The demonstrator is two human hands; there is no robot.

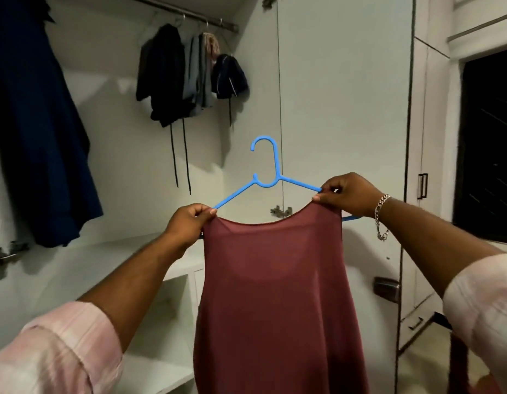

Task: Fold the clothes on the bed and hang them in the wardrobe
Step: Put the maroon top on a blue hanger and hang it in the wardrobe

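Maroon sleeveless top hangs from a blue plastic hanger, held up in front of an open white wardrobe. Left hand pinches the top's shoulder against the hanger's left arm, grip closed on it; right hand, wearing a silver bracelet, pinches the other shoulder likewise. Above the hanger's hook, dark clothes hang on the rail.

light: dim warm indoor glow is coming from above-front | shadows: hanging dark clothes are casting soft shadows on the wardrobe back wall | window is showing black | edges: wide-angle bending, sleeves blurring
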